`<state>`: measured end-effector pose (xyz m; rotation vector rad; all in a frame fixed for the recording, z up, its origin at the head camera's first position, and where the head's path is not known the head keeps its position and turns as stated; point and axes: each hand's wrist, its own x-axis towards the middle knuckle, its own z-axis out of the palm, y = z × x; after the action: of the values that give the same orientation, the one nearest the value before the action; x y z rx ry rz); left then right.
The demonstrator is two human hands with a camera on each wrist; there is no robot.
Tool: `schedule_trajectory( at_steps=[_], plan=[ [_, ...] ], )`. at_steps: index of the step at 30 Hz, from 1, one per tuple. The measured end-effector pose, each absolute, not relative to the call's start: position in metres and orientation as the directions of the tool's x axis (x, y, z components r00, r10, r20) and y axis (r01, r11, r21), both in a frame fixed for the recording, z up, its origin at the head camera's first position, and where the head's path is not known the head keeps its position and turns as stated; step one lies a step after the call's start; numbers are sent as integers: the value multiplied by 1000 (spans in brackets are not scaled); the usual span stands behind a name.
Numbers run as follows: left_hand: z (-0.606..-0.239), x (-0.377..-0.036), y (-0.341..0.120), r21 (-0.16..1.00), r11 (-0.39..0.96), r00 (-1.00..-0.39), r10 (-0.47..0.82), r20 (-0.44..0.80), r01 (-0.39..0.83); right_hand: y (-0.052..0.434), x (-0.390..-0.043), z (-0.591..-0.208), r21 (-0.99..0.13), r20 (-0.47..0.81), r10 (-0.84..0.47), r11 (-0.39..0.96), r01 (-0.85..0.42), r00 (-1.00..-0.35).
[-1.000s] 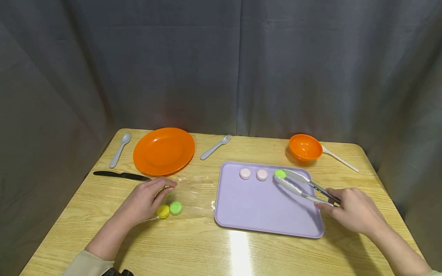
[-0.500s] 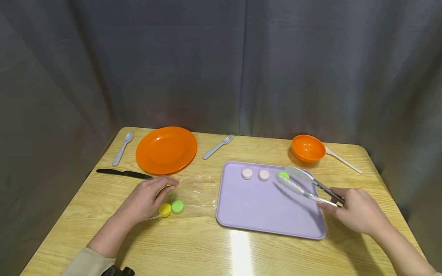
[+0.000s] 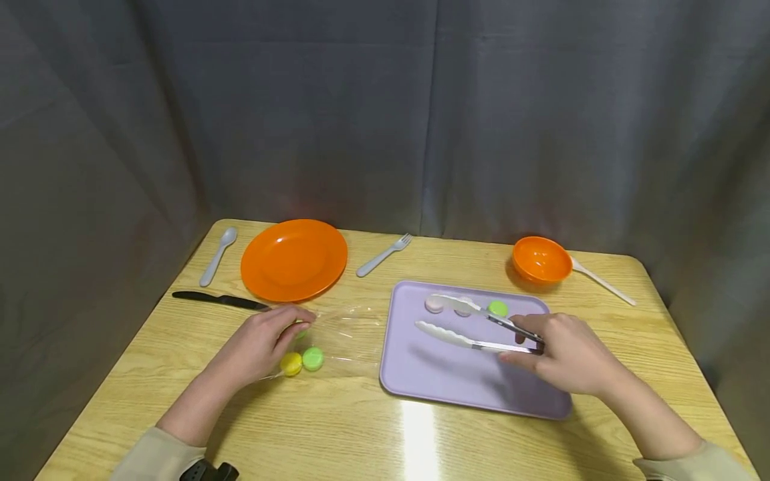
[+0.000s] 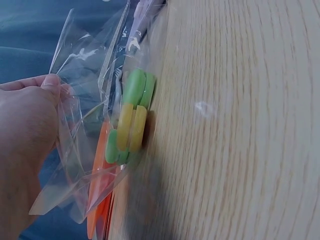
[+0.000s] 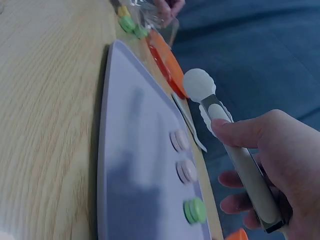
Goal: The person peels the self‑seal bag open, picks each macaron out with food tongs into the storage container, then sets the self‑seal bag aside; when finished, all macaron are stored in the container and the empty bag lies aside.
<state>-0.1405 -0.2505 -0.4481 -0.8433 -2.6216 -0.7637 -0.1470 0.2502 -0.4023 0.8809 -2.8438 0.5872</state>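
Meanwhile, one hand steadies the bag while the other carries empty tongs.

Left hand [image 3: 260, 342] pinches the clear plastic bag [image 3: 337, 337], keeping it propped for the yellow macaron [image 3: 291, 363] and green macaron [image 3: 313, 359] inside. On the lilac tray [image 3: 457, 381], right hand [image 3: 562, 353] grips the tongs [image 3: 475, 327], arms apart, holding nothing, beside three macarons [image 3: 463, 307].

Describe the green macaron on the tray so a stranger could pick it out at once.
Start at the lilac tray right of centre on the wooden table. Along its far edge three small macarons lie in a row, partly crossed by the tongs in the right hand. The green macaron is the right-most one, nearest the orange bowl; its two neighbours are pale pink.
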Motion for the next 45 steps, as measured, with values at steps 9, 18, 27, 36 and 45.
schedule_trajectory(
  at_steps=[9,18,27,36,45],
  plan=[
    [-447,-141,-250,407,698,-804,450,389,589,208,-167,-416,-299,220,-631,682,-667,-744],
    [-448,-142,-249,404,695,-798,454,395,595,167,-179,-426,-316,143,-686,652,-690,-713],
    [-449,-143,-249,404,689,-793,460,399,602,140,-191,-434,-335,106,-725,619,-710,-681],
    [-449,-143,-248,403,687,-791,461,401,605,114,-204,-437,-375,71,-778,559,-740,-624],
    [-449,-142,-249,418,676,-791,463,399,607,92,-210,-440,-386,60,-818,510,-769,-572]
  ],
)
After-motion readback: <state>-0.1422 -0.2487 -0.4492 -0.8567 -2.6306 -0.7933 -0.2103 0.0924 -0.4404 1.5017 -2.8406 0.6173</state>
